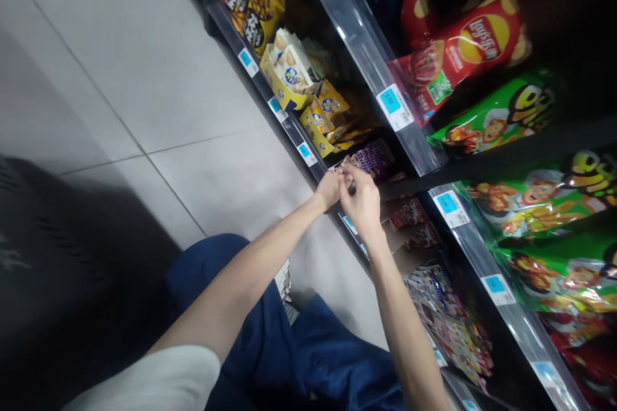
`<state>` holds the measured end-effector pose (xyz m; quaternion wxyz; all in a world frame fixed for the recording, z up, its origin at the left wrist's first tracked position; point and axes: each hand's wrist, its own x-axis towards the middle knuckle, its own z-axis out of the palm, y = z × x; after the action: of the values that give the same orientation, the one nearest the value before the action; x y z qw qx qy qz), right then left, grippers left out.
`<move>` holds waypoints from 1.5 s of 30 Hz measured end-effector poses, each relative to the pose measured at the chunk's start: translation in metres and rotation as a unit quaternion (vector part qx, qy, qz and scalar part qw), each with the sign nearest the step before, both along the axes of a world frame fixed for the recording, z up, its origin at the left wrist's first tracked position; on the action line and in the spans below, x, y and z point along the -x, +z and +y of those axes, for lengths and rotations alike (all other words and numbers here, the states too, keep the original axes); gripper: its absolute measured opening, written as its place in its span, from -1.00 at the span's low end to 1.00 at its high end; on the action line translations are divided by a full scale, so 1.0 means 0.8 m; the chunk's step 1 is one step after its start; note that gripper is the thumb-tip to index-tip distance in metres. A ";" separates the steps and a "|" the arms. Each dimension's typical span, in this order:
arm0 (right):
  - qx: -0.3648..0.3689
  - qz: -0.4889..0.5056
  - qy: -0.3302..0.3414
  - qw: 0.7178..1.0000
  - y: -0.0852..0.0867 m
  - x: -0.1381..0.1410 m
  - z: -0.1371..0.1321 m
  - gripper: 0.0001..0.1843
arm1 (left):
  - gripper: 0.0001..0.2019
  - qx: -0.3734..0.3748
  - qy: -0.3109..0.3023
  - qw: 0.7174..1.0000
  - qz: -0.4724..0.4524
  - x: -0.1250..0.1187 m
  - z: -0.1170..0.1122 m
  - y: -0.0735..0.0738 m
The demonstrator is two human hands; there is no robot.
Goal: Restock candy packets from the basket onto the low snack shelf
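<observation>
My left hand (330, 189) and my right hand (363, 202) meet at the front edge of the bottom shelf, the fingers of both curled inward. Directly beyond the fingertips stand purple snack packets (370, 158), partly covered by the hands. Whatever lies between the fingers is too small and hidden to make out. Just left of the hands is a yellow display box (318, 131) of small yellow packets. On the other side of a dark upright, red-and-white packets (409, 221) lie near my right wrist.
A price-tag rail (395, 106) of the upper shelf runs diagonally past my right hand. Above it stand a red chip bag (475, 45) and green snack bags (540, 196). More small packets (453, 327) fill the lower right shelf. Grey floor tiles (110, 64) stretch left of my knees.
</observation>
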<state>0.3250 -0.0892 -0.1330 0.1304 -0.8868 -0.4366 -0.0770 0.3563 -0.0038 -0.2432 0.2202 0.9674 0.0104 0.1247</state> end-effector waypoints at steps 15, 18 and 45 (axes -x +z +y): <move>-0.020 0.219 -0.107 0.970 -0.097 0.136 -0.362 -0.75 | -0.81 -0.138 -0.073 0.988 -0.009 -0.005 0.004 -0.014; 0.034 0.250 -0.117 0.961 -0.111 0.137 -0.362 -0.69 | -0.78 -0.156 -0.073 0.985 0.003 -0.010 0.003 -0.018; 0.103 0.390 -0.138 0.905 -0.155 0.134 -0.373 -0.46 | -0.57 -0.162 -0.078 0.979 0.096 0.083 0.004 0.026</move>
<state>0.2179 -0.3876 -0.2567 0.1868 -0.9057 -0.2299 0.3032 0.2903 -0.0002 -0.2226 0.0677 0.9955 -0.0647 0.0141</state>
